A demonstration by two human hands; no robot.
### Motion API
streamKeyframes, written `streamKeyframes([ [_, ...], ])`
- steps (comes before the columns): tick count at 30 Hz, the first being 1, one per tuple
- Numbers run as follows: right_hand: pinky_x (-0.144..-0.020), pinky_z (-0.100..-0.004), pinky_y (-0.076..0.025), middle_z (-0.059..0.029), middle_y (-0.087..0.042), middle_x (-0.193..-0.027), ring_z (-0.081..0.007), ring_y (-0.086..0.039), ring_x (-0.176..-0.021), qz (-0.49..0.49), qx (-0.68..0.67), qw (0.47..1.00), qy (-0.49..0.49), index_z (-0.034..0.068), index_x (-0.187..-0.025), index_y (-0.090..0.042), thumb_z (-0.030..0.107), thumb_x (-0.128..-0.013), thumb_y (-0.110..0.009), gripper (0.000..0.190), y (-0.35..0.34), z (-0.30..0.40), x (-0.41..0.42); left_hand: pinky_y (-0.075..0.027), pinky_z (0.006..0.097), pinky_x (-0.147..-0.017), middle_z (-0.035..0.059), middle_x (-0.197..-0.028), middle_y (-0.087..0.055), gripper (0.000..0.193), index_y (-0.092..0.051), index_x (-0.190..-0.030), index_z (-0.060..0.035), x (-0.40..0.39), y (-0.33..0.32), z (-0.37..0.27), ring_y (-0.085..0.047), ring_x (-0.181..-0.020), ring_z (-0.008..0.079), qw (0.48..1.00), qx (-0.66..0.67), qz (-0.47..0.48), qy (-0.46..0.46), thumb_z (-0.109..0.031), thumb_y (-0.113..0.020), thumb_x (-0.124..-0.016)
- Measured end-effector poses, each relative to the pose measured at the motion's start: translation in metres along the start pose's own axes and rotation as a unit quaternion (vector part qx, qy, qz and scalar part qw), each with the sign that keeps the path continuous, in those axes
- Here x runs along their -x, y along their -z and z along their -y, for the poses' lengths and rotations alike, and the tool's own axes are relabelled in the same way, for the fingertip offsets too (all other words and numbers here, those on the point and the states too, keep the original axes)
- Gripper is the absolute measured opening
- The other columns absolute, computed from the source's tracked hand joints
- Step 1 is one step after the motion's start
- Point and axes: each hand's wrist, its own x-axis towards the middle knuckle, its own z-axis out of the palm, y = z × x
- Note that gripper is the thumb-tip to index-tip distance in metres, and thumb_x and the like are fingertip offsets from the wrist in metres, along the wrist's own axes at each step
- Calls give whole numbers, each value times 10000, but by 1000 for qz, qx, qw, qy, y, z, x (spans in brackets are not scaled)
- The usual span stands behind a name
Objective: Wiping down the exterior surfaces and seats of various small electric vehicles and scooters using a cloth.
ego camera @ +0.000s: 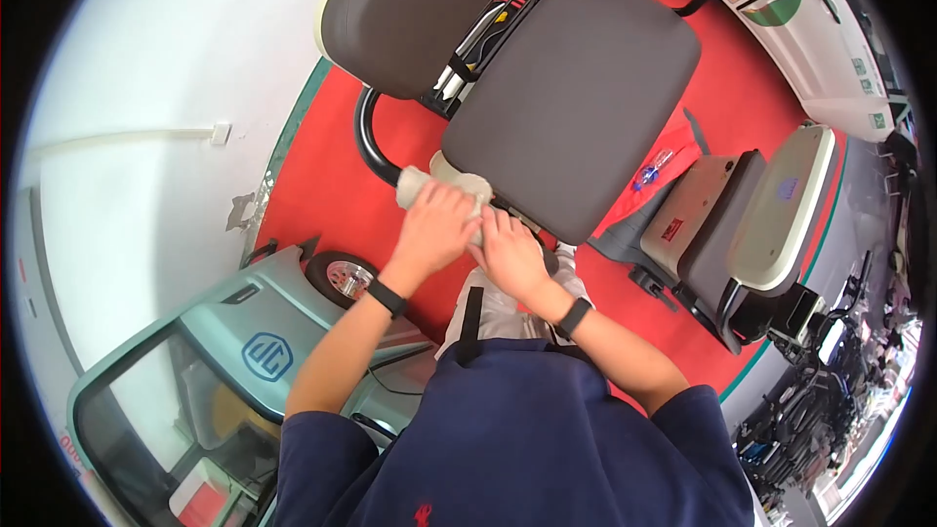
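My left hand (436, 228) presses with bent fingers on a pale cloth (413, 187), which is bunched at the end of a curved black armrest tube (373, 143). My right hand (512, 252) is close beside it, its fingers curled at the cloth's lower right edge. Both hands are at the near left corner of a dark grey padded seat cushion (578, 99). A matching backrest (417, 7) with a pale rim stands to the left of the cushion. The fingers and the folds hide part of the cloth.
A teal small vehicle (307, 329) stands at the lower left, beside a white wall (161, 51). Another seat with a cream-backed backrest (783, 205) is at the right. A white vehicle door (827, 36) is at the upper right. Red flooring (322, 161) lies below.
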Motion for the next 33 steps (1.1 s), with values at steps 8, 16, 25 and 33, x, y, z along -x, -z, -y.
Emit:
streamKeyframes([
  [8, -709, -420, -616, -160, -649, -1076, -338, -719, -903, -17, 10, 1000, 12, 34, -1316, -543, 366, -884, -765, 588, -20, 25, -62, -284, 579, -1205, 177, -1291, -641, 374, -628, -1277, 18, 2, 14, 63, -502, -1347, 379, 1000, -6, 6, -4, -208, -572, -984],
  [16, -796, -431, -593, -146, -630, -1112, -319, -682, -978, -43, 15, 999, 19, 48, -1453, -509, 349, -877, -771, 702, -2, -6, -7, -139, 615, -1270, 231, -1565, -421, 607, -456, -1482, 59, 20, -34, -7, -277, -1532, 424, 987, 82, -86, 106, -250, -587, -975],
  [25, -722, -400, -603, -141, -620, -1068, -304, -687, -900, -62, 93, 992, 65, 25, -1445, -502, 269, -920, -688, 608, -15, 1, -19, -91, 602, -1285, 311, -1702, -121, 732, -202, -1617, 80, 39, -59, -23, -42, -1590, 503, 958, 161, -169, 166, -246, -509, -1039],
  [33, -678, -382, -624, -129, -641, -1041, -284, -719, -869, -51, 179, 980, 67, -1, -1284, -546, 217, -964, -612, 393, -40, 32, -85, -68, 470, -1312, 272, -1743, 61, 777, -29, -1644, 84, 13, -43, -1, 23, -1629, 387, 786, 392, -344, 332, -273, -449, -1096],
])
